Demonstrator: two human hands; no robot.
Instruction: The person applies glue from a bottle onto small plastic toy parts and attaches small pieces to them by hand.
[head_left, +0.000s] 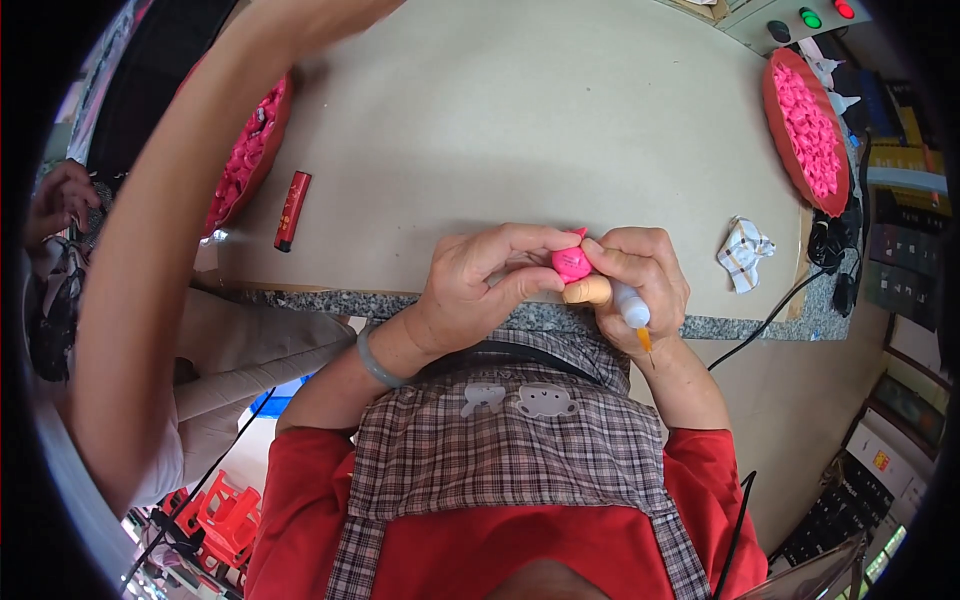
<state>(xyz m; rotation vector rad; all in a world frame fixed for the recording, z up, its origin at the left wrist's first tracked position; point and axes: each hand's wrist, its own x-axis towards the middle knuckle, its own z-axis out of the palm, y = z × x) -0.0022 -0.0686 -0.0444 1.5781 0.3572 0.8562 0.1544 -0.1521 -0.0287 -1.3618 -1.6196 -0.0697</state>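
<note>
Close to the table's near edge, my left hand (485, 270) pinches a small shiny pink piece (571, 264) between thumb and fingers. A pointed pink tip sticks up from its top. My right hand (648, 268) meets it from the other side, thumb against the piece. That hand also holds a small white squeeze bottle (630, 305) in its curled fingers, its orange nozzle and thin needle tip pointing down toward my apron. A smooth tan cover, apparently a finger cot (588, 291), shows on a right fingertip just below the pink piece.
Red bowls of pink pieces stand at left (277, 130) and right (840, 190). A red marker-like stick (292, 212) and crumpled checked cloth (745, 253) lie on the table (500, 120). Another person's arm (165, 190) reaches across the left. A black cable (770, 320) hangs over the right edge.
</note>
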